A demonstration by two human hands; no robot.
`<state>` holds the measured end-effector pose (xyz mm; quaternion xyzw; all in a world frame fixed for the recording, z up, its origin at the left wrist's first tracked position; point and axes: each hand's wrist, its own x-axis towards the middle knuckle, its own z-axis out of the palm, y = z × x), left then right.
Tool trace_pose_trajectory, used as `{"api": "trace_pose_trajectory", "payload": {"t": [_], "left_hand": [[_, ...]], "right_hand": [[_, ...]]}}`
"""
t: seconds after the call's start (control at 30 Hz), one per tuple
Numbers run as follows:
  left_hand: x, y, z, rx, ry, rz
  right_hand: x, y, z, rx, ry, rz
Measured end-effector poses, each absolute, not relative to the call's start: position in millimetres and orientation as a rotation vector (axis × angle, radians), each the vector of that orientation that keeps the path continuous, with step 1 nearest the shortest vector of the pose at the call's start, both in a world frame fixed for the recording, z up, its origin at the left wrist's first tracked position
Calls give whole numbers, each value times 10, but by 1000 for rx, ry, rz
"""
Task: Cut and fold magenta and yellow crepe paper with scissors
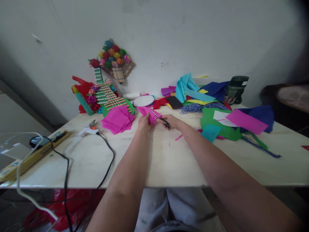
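Observation:
My left hand (144, 123) is closed on a folded piece of pink paper (147, 113), held just above the white table (166, 161). My right hand (172, 121) grips a pair of scissors (158, 117) whose blades point left and up into the pink paper. A stack of pink paper squares (117, 120) lies just left of my left hand. Small pink scraps (179, 137) rest on the table below my right hand.
A glue gun (88, 130) with a black cord (107, 161) and a yellow power strip (31, 154) lie at the left. Paper-flower crafts (106, 93) lean on the wall. Coloured paper sheets (231, 124), a phone (174, 102), a white round lid (143, 101) and a dark jug (236, 89) fill the right and back.

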<state>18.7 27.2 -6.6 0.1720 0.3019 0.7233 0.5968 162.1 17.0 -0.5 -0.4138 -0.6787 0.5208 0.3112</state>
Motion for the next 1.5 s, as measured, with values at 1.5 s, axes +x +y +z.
{"api": "trace_pose_trajectory", "payload": {"t": [1.5], "left_hand": [[152, 263, -75, 547, 762, 1648]], "right_hand": [[1677, -3, 191, -1044, -1834, 1437]]}}
